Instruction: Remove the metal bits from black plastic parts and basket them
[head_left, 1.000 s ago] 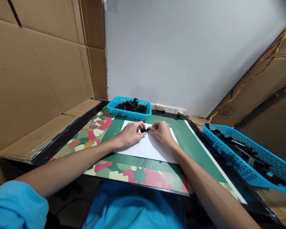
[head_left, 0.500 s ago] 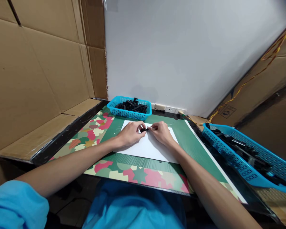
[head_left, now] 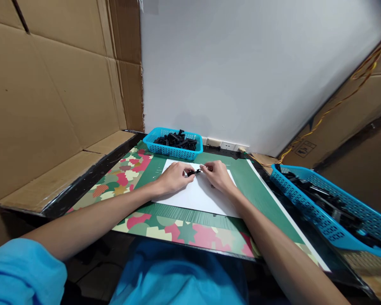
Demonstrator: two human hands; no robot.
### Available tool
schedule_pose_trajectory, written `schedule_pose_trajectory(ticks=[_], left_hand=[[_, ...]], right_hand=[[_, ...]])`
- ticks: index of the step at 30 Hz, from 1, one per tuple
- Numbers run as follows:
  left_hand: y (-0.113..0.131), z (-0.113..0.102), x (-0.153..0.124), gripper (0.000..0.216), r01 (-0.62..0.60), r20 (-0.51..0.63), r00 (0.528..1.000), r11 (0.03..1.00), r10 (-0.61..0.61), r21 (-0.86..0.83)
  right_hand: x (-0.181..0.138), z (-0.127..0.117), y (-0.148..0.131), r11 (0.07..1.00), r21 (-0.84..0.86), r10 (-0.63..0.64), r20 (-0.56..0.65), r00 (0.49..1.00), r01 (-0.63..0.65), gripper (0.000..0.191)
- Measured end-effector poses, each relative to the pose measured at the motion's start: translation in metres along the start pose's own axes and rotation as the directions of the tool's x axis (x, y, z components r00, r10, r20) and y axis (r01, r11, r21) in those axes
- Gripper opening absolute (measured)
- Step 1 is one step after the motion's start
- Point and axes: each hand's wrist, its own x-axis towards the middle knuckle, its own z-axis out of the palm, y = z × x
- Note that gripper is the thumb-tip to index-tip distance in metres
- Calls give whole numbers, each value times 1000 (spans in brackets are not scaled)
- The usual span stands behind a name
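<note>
Both hands meet over a white sheet of paper point(head_left: 197, 197) on the green mat. My left hand point(head_left: 174, 177) pinches a small black plastic part point(head_left: 193, 172) between thumb and fingers. My right hand point(head_left: 217, 176) is closed too, its fingertips holding a thin silvery piece point(head_left: 204, 167) against the right end of that black part. Both wrists rest on the paper.
A small blue basket point(head_left: 173, 149) of black parts stands at the back of the mat. A larger blue basket point(head_left: 330, 212) with black parts sits at the right. Cardboard walls rise on the left; a white wall with sockets is behind. A camouflage-patterned mat point(head_left: 190, 231) covers the front.
The hands stayed together over the paper; the fingers shifted slightly around the small black part. Nothing else moved.
</note>
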Motion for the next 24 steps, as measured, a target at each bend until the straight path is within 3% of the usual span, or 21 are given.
schedule_pose_trajectory(ticks=[8, 14, 19, 24], left_hand=[[6, -3, -2, 30, 6, 41, 999, 1000, -7, 17], [3, -1, -4, 36, -25, 62, 998, 999, 24, 21], [1, -1, -4, 39, -95, 103, 991, 995, 91, 27], [0, -2, -3, 40, -121, 124, 986, 992, 116, 36]], right_hand=[[7, -8, 9, 998, 56, -3, -114, 993, 9, 46], [10, -8, 13, 992, 88, -71, -173, 982, 87, 49], [10, -8, 14, 988, 129, -64, -133, 989, 81, 46], [9, -3, 12, 944, 329, 21, -96, 995, 11, 45]])
